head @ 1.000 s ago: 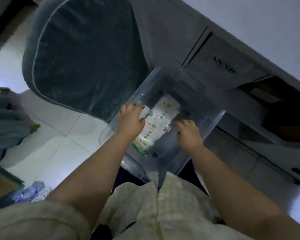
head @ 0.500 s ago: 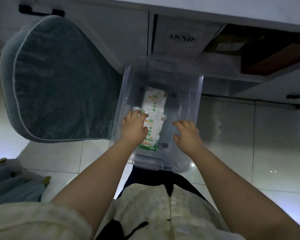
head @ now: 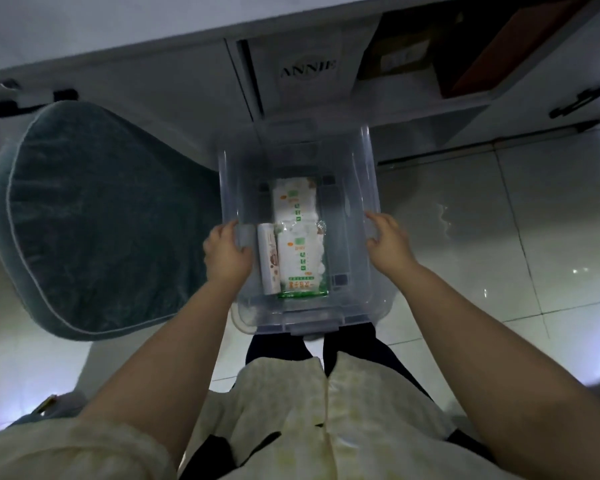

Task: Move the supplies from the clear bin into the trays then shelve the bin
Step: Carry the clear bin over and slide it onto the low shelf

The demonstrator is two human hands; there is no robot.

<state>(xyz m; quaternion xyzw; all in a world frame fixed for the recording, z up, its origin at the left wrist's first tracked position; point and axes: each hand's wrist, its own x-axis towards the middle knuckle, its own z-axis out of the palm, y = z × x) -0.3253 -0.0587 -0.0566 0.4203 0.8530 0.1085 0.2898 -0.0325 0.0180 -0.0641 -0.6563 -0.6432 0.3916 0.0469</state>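
A clear plastic bin point(head: 361, 174) is held out in front of me above the floor. My left hand point(head: 227, 252) grips its left rim and my right hand point(head: 388, 242) grips its right rim. Inside lie a white packet with green print point(head: 300, 261), a second similar packet point(head: 293, 199) behind it, and a narrow white box point(head: 269, 261) along the left side. No trays are in view.
A teal cushioned chair point(head: 97, 223) stands close on the left. Ahead is a white cabinet with an open shelf holding a box marked ANNIE point(head: 307, 69) and brown boxes point(head: 406, 53). Glossy floor tiles point(head: 499, 237) lie to the right.
Both hands moved out from inside the bin to its side rims. The view swung so the bin now points straight at the cabinet.
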